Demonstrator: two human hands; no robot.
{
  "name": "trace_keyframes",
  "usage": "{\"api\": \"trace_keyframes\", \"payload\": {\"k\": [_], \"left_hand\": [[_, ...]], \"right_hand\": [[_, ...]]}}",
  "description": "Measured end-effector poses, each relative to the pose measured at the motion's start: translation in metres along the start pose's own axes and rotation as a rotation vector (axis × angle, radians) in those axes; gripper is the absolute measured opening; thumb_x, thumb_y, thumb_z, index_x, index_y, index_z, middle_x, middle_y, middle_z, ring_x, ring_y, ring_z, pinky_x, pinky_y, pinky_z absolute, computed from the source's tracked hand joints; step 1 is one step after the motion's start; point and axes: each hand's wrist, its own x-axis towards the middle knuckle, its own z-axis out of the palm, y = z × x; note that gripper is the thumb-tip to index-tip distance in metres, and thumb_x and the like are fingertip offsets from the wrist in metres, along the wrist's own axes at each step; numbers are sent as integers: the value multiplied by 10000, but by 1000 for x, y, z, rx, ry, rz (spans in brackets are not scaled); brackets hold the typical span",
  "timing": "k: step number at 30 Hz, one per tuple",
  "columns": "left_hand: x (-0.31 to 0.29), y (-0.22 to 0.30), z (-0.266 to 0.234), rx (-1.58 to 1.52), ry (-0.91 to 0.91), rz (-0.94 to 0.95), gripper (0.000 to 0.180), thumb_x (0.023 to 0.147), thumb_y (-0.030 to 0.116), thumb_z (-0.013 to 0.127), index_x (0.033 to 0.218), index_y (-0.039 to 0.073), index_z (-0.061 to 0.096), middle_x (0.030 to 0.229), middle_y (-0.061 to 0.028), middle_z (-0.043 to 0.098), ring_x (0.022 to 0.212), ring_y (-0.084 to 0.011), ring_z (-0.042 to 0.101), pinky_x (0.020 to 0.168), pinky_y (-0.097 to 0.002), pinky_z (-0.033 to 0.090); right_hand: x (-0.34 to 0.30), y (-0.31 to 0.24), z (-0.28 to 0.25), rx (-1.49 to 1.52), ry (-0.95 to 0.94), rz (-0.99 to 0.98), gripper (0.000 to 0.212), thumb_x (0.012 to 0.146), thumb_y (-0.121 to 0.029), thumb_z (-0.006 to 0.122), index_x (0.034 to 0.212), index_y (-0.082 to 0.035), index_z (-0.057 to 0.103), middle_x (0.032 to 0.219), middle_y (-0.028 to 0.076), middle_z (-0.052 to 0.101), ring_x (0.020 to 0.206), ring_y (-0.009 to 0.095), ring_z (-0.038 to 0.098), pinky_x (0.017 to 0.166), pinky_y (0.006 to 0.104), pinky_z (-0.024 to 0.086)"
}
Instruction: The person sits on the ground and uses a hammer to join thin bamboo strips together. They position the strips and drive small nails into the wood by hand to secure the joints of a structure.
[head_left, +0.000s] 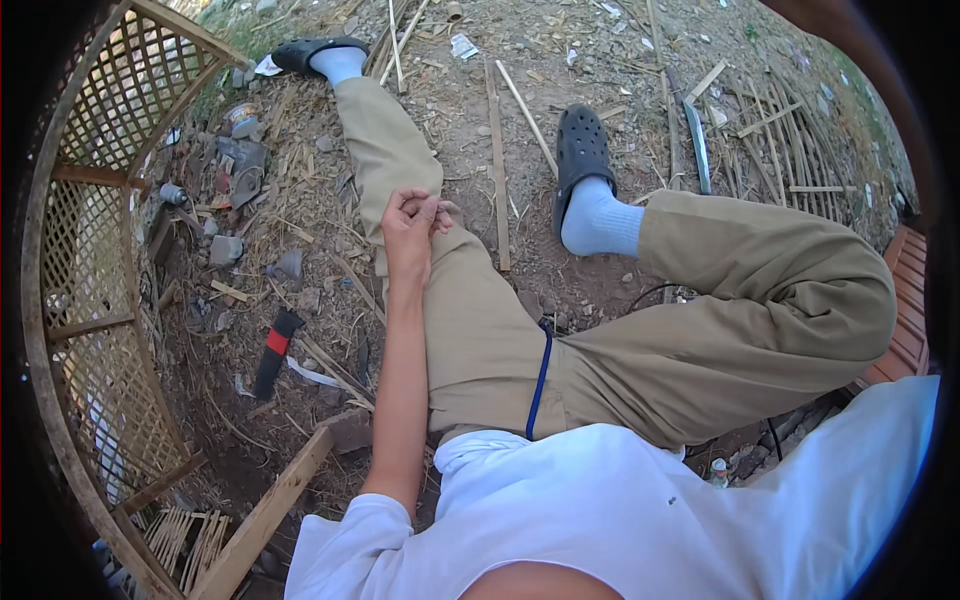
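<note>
Above my outstretched left leg [475, 300], in khaki trousers, is my left hand [410, 222]. Its fingers are curled in, with the thumb against the fingertips; whether something small is pinched there is hidden. My right arm leaves the picture at the right, where only its white sleeve [850, 470] is plain. A dark blurred shape [840, 30] crosses the upper right corner, too unclear to name. On the ground left of my forearm lies a black sheath-like object [275, 352] with a red band.
A wooden lattice panel [85, 240] stands at the left, with a wooden beam [268, 510] near it. Thin wooden slats [497, 165] and a long blade-like strip [697, 148] lie ahead. More slats [790, 140] are piled far right, beyond a reddish-brown slatted object [905, 300].
</note>
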Motion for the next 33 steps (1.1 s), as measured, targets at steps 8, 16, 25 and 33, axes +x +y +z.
{"api": "trace_keyframes", "payload": {"k": [8, 16, 25, 33], "left_hand": [[4, 7, 12, 118, 115, -69, 125, 1033, 86, 684, 1079, 16, 591, 873, -64, 663, 724, -149, 671, 654, -265, 539], [68, -4, 34, 302, 118, -76, 94, 1005, 15, 691, 1052, 1, 610, 909, -81, 692, 790, -159, 714, 714, -274, 578], [175, -44, 49, 515, 120, -120, 154, 949, -80, 696, 1061, -25, 605, 900, -110, 709, 866, -188, 758, 748, -287, 625], [229, -75, 71, 582, 86, -117, 150, 939, -84, 699, 1038, -26, 602, 884, -98, 706, 823, -172, 758, 721, -284, 620]], "right_hand": [[-19, -1, 198, 650, -529, 53, 194, 893, -59, 628, 1065, -6, 700, 918, 229, 696, 952, 436, 673, 860, 540, 504], [-43, -127, 372, 1220, -353, 345, 211, 900, -107, 760, 988, 48, 646, 798, 296, 638, 784, 512, 627, 703, 523, 482], [-51, -222, 421, 1294, -255, 502, 275, 857, -127, 828, 1044, 20, 689, 984, 254, 693, 871, 484, 665, 750, 519, 515], [-48, -185, 434, 1274, -385, 452, 201, 872, -55, 762, 1043, 23, 690, 973, 249, 691, 861, 486, 664, 761, 520, 514]]}}
